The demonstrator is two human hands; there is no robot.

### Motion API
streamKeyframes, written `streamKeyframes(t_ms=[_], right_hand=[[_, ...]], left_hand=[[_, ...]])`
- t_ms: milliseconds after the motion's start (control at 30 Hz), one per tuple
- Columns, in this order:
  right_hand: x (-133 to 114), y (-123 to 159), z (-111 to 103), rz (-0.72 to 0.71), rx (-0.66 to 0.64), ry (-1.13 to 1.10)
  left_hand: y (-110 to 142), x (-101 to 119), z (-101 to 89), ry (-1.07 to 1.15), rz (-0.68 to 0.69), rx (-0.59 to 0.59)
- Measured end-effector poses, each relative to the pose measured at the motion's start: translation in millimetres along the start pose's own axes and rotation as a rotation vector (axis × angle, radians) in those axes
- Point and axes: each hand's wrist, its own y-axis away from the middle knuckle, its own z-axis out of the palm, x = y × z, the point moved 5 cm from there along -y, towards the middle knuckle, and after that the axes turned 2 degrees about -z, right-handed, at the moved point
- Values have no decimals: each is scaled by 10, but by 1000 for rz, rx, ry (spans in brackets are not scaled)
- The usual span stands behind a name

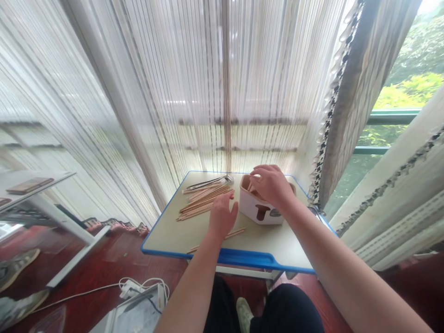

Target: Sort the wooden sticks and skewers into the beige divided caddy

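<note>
My right hand [272, 184] reaches over the open top of a white box [249, 206] with brown and grey pictures on its front. Its fingers are pinched at the box's left rim, around what look like pale wooden chopsticks [250, 186] standing in the opening; the grip is partly hidden. My left hand [223, 216] hovers at the right end of a loose pile of wooden chopsticks [199, 203], thumb and fingers apart, with nothing seen in it. Behind the pile lie metal utensils [211, 181]. A few more chopsticks [236, 233] lie near the table's front edge, partly behind my left wrist.
The small table [166, 231] has a blue rim. A dark flat object [317, 213] lies at its right edge. Striped curtains [173, 92] hang close behind. At left stand another table [62, 178] and a person's shoes [21, 268]; a power strip [133, 289] with cables lies below.
</note>
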Motion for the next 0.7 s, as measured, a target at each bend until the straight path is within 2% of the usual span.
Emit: streamKeyframes(t_ms=[100,167,200,267,367,433,500,600,700], right_hand=[[-169,242,-119,-16,164,-32],[-312,527,-42,-79,181,-119],[-373,681,76,-107,120,-174],[-441,968,451,-99,-111,-243],[-410,1224,1008,11,-332,-195],[-382,1233,1276,35,-429,-114],[-369,1150,1444,33,-514,-24],[-361,978,1575,56,-607,94],[-381,887,1655,70,-629,141]], left_hand=[[360,-44,-172,-139,65,-183],[597,-164,-293,-245,46,-257],[688,-240,-348,-295,15,-270],[802,-373,-406,-331,-47,-309],[789,-483,-397,-349,-124,-312],[699,-524,-341,-384,-166,-305],[595,-569,-267,-430,-200,-305],[484,-636,-184,-478,-226,-280],[464,-678,-156,-498,-243,-254]])
